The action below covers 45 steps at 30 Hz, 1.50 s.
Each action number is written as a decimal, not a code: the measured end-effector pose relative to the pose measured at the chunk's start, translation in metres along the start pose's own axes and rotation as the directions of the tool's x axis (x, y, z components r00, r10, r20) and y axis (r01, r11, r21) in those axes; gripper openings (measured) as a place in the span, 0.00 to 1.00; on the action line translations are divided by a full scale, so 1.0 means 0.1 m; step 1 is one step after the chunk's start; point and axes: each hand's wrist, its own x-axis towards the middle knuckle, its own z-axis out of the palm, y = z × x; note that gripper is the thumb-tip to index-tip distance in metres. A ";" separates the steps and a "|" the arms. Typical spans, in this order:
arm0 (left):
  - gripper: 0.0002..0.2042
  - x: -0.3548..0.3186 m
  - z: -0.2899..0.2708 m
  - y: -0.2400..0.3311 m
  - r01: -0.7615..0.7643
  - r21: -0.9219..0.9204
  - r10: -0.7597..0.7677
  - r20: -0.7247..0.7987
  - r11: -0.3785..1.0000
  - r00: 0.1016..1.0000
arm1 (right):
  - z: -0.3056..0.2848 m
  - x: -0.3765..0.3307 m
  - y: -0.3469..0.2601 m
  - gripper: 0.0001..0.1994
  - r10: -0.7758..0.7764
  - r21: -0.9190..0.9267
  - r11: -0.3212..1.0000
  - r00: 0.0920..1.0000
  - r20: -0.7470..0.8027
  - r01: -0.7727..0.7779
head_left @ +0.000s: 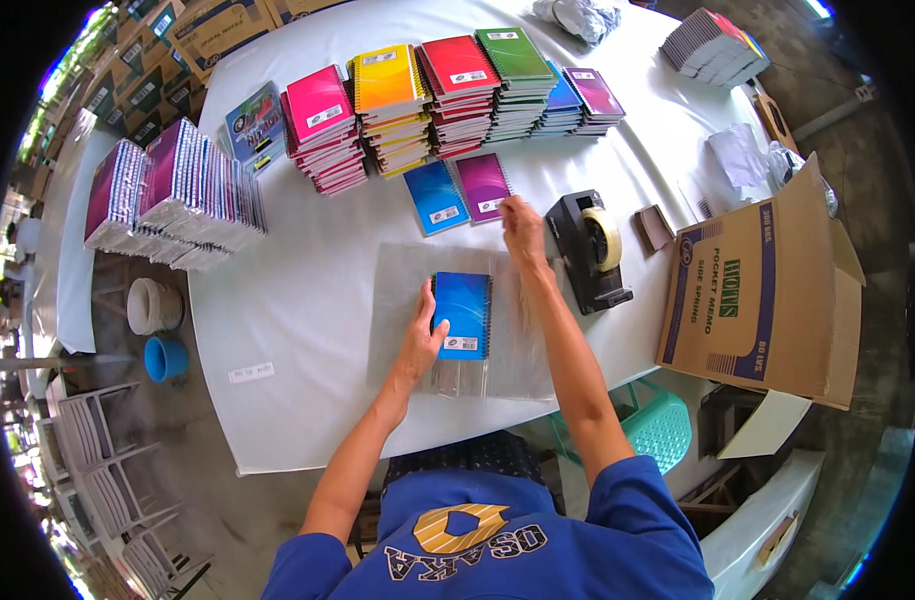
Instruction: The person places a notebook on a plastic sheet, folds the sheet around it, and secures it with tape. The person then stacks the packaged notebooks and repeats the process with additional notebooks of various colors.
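Note:
A blue spiral-bound pocket notebook [463,312] lies on clear plastic sheets [403,270] in front of me. My left hand [419,340] grips its left edge, with the thumb on the cover. My right hand [524,238] is at the right edge of a purple notebook [484,185], its fingers curled together. What they hold, if anything, is hidden. Another blue notebook [437,197] lies flat beside the purple one. To the right of my right hand stands a black tape dispenser [586,255] with a roll of tape [605,240].
Stacks of pink [320,110], yellow [388,80], red [460,70] and green notebooks [515,55] line the back. Wrapped notebook bundles [178,190] stand at the left. An open cardboard box [748,290] is at the right edge, near a green stool [660,428].

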 end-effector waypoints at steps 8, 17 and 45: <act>0.36 -0.08 -0.07 -0.01 0.010 -0.035 -0.013 -0.068 0.999 0.998 | -0.17 -1.60 -1.01 0.16 -0.269 -0.057 0.950 0.898 0.348 0.307; 0.32 -1.21 -0.58 -0.28 0.190 0.917 0.076 -0.230 0.351 0.970 | -0.11 -1.69 -1.07 0.16 -0.182 -0.142 0.955 0.895 0.408 0.259; 0.27 -1.11 -0.02 0.21 -0.340 0.612 0.384 0.063 0.714 0.921 | 0.19 -1.62 -0.96 0.07 0.217 0.095 0.957 0.896 0.388 -0.273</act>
